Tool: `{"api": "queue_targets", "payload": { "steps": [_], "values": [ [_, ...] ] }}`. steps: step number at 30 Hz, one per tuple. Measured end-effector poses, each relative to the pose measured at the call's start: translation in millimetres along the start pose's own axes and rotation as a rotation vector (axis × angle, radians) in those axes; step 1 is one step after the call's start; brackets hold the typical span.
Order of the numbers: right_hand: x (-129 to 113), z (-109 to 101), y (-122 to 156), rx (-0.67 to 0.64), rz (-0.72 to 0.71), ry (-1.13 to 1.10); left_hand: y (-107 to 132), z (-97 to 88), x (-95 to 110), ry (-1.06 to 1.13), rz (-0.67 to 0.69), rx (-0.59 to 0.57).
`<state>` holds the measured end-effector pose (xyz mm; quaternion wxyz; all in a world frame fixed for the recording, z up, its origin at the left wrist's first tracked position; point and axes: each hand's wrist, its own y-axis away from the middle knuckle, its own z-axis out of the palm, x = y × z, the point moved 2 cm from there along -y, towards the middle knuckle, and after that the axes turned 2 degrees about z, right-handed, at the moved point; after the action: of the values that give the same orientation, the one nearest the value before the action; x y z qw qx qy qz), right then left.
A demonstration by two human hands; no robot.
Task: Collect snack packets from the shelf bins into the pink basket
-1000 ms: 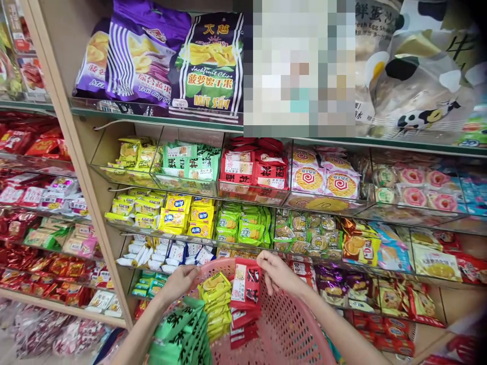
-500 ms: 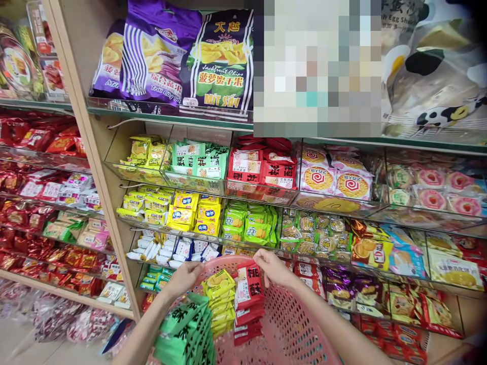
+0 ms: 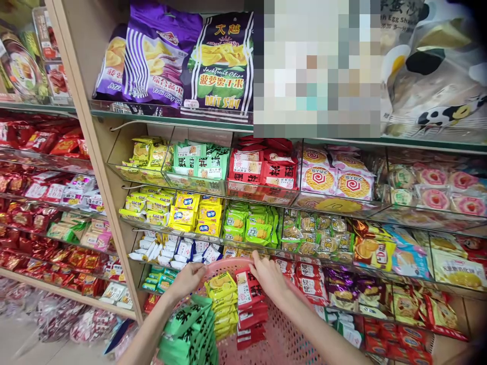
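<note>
A pink perforated plastic basket [image 3: 283,329] is in front of me at the bottom. Stacks of green snack packets [image 3: 190,329], yellow snack packets [image 3: 223,304] and red snack packets [image 3: 251,317] stand side by side in it. My right hand [image 3: 268,276] is closed at the upper edge of the top red packet, against the far rim. With fingers pinched together, my left hand [image 3: 190,279] is at the far-left rim beside the yellow stack; what its fingertips grip, if anything, is hidden.
Beyond the basket are shelves with clear dividers, holding yellow packets [image 3: 152,152], green packets [image 3: 200,159], red packets [image 3: 262,165] and round pastries [image 3: 337,177]. Large purple chip bags [image 3: 155,56] stand above. A wooden upright [image 3: 89,132] separates the left shelves; wrapped bundles [image 3: 64,314] lie on the floor.
My right hand has shifted slightly left and over the top of the red packet, whose upper edge it now covers more. The basket and its stacks appear slightly lower and to the right.
</note>
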<state>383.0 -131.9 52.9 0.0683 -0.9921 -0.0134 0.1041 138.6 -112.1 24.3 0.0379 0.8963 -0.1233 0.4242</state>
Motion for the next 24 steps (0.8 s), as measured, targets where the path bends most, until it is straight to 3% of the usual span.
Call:
{"api": "queue_targets", "payload": {
  "steps": [8, 20, 24],
  "values": [
    [-9, -14, 23, 0.07, -0.022, 0.061, -2, 3.5, -12, -0.013, -0.02, 0.013],
    [4, 9, 41, 0.041, -0.085, -0.194, -9, 16.3, -14, -0.029, 0.007, -0.061],
    [8, 8, 41, 0.068, -0.023, -0.204, -9, 16.4, -13, -0.007, 0.001, -0.062]
  ]
}}
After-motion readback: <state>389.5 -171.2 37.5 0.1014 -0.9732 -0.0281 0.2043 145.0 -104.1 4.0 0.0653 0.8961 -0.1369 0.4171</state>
